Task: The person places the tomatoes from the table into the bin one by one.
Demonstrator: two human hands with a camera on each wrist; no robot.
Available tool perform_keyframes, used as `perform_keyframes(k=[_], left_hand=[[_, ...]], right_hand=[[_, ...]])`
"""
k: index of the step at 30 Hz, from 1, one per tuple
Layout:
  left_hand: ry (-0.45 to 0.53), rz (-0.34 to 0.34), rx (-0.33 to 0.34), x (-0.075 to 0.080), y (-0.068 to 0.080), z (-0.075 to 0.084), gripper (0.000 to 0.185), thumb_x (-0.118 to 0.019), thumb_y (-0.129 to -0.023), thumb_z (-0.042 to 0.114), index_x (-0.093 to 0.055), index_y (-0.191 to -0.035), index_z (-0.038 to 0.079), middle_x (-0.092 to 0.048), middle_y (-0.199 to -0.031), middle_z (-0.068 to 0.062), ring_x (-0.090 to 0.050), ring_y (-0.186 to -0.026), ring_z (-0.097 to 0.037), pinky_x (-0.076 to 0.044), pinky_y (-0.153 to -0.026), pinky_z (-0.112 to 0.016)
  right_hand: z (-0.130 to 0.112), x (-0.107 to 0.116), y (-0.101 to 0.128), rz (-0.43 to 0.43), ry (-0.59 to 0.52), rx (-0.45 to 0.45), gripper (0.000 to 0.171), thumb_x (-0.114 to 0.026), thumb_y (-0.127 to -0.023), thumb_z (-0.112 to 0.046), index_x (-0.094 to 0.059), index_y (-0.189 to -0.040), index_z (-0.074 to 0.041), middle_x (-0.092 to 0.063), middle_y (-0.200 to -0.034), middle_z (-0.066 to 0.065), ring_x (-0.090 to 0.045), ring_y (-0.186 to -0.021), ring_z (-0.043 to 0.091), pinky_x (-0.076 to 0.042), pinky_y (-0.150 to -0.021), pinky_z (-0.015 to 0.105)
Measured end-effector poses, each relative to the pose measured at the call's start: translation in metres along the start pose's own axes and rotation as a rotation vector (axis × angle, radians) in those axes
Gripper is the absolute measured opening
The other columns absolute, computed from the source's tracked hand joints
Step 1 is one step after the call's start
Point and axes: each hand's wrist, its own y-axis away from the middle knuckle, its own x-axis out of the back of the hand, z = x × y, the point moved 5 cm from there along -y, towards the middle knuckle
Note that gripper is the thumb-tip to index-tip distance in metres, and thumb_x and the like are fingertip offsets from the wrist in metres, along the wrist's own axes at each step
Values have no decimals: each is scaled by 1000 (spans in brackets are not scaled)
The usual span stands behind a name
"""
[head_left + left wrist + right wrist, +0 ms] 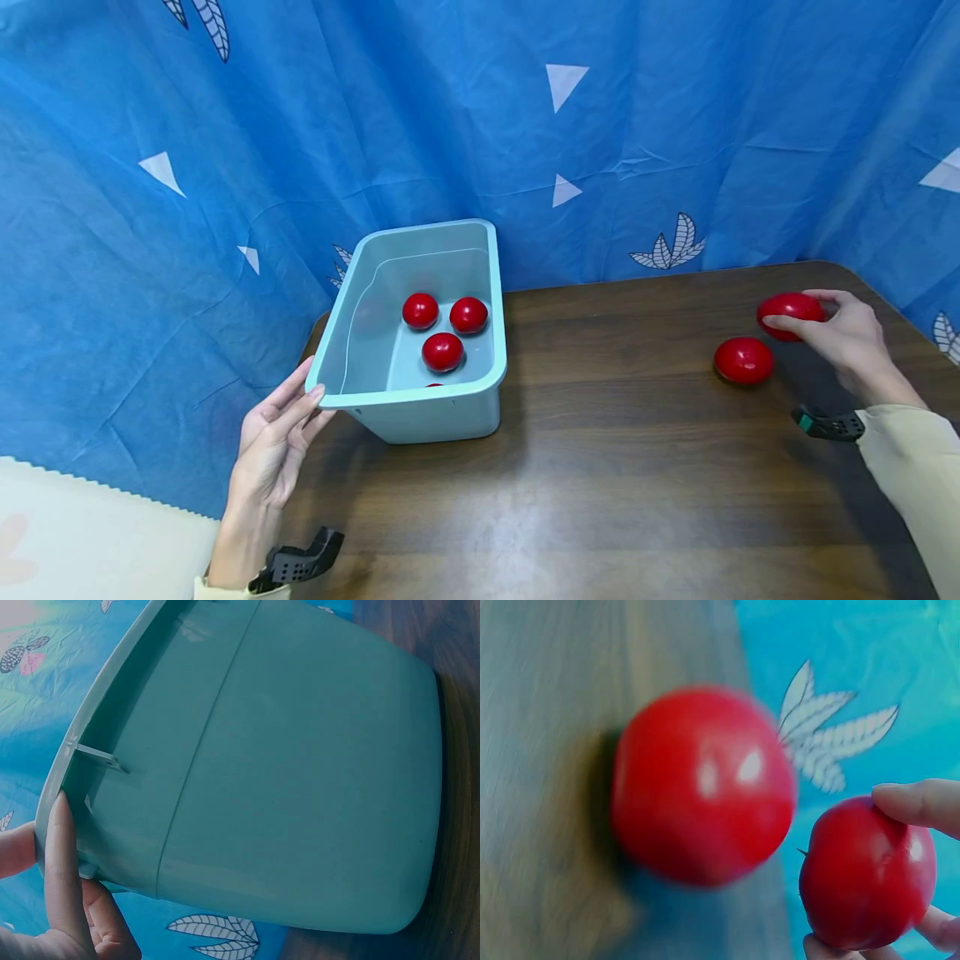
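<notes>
At the table's right side my right hand (847, 333) holds a red tomato (789, 317) between thumb and fingers. The right wrist view shows this held tomato (870, 874) with a small dark stem tip on one side. A second tomato (743, 361) rests on the tabletop just beside it, toward me. My left hand (277, 433) grips the near left corner of a light blue-green plastic bin (420, 398), thumb on the rim and fingers underneath. Inside the bin lie several tomatoes (442, 352); one is mostly hidden behind the near wall. In the left wrist view the bin's outer wall (300, 765) fills most of the frame.
A dark brown wooden table (600, 467) lies under everything. Behind it hangs a blue curtain (450, 108) with white triangles and leaf prints, close to the bin's far end. A cream cloth (90, 533) with a scalloped edge shows at lower left.
</notes>
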Motion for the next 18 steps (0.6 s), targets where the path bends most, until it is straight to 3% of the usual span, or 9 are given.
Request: perform_keyframes(k=[6,10,13,18], left_hand=[[16,-9,-5,1,-1,-2,40,-54,-105,-8,-67,-135,14,-66,-129,-9,-73,-111,-16,-59,-93,-29],[31,-14,-5,1,-1,-2,40,-54,-104,-9,-67,-135,13,-65,-130,-9,-73,-111,-16,-59,-93,-29],[39,-15,-5,1,-1,-2,40,-54,-105,-8,-67,-135,14,-64,-132,-8,-73,-111,-16,-59,-93,-29],[40,-8,2,0,-1,-2,39,-54,-105,-7,-67,-135,14,-63,-135,-8,-73,-111,-17,-59,-93,-28]], right_hand=[[-41,-6,10,45,-55,79,85,-73,-100,-32,-25,-160,6,-34,-151,36,-41,-106,33,-48,-57,15],[-74,-12,18,54,-93,130,86,-75,-98,-35,-29,-161,0,-40,-147,29,-41,-104,19,-49,-60,12],[-102,-21,25,56,-129,159,84,-77,-97,-37,-33,-161,-5,-42,-149,24,-42,-106,14,-49,-62,10],[-148,-41,37,22,-241,227,82,-81,-94,-33,-37,-161,-12,-41,-157,19,-44,-122,24,-51,-68,10]])
